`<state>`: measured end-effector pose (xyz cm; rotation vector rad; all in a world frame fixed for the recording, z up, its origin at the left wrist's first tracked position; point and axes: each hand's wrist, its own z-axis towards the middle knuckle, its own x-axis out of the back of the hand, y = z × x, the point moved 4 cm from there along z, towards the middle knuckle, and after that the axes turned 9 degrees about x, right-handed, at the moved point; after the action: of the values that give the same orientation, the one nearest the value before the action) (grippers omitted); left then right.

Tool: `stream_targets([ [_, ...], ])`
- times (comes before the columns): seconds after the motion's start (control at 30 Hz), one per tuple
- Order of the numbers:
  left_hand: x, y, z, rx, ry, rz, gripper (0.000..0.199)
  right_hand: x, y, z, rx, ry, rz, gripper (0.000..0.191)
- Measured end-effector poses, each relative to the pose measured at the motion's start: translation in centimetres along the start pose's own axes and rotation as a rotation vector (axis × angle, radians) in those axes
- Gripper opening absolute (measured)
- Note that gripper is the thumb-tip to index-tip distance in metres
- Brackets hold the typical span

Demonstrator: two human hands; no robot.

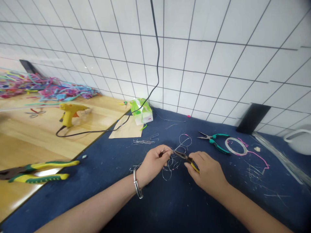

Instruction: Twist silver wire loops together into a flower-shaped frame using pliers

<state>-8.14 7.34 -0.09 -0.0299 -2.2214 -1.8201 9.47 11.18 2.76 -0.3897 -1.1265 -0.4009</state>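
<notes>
My left hand (155, 161) is closed, thumb and fingers pinching a thin silvery wire piece bent into several loops (167, 174). More of its loops stand out beyond the fingertips, near the middle of the dark blue mat. In my right hand (206, 168) are needle-nose pliers (182, 156) with dark jaws and yellow handles. The jaws point left and meet the wire close to my left fingertips; whether they grip it I cannot tell. A bundle of bent wire pieces (145, 140) lies just beyond my left hand.
Teal-handled pliers (213, 139) and a ring of pink-and-white cord (235, 146) lie at right, near wire scraps (254, 171). Left are large yellow-green pliers (39, 170) and a yellow glue gun (70, 113), its black cable (97, 132) crossing toward a green-white packet (141, 110).
</notes>
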Motion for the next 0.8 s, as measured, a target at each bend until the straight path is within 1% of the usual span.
stream_targets([
  [0.13, 0.1, 0.2, 0.0, -0.026, -0.017, 0.029, 0.016, -0.1, 0.1, 0.0, 0.038, 0.016, -0.031, 0.017],
  [0.23, 0.1, 0.4, 0.0, -0.031, -0.034, 0.04, 0.017, -0.1, 0.4, 0.0, 0.092, 0.04, -0.098, 0.016],
  [0.33, 0.1, 0.5, 0.0, -0.026, -0.04, 0.037, 0.017, 0.0, 0.6, -0.1, 0.147, 0.084, -0.181, 0.017],
  [0.43, 0.1, 0.7, -0.1, -0.014, -0.04, 0.043, 0.016, 0.2, 0.8, -0.1, 0.184, 0.109, -0.216, 0.018],
  [0.6, 0.1, 0.9, -0.2, 0.01, -0.071, 0.063, 0.017, -0.1, 0.8, -0.1, 0.248, 0.066, -0.207, 0.019],
  [0.8, 0.3, 1.5, -0.5, -0.019, -0.101, 0.121, 0.016, -0.2, 0.7, 0.0, 0.303, 0.058, -0.234, 0.019],
])
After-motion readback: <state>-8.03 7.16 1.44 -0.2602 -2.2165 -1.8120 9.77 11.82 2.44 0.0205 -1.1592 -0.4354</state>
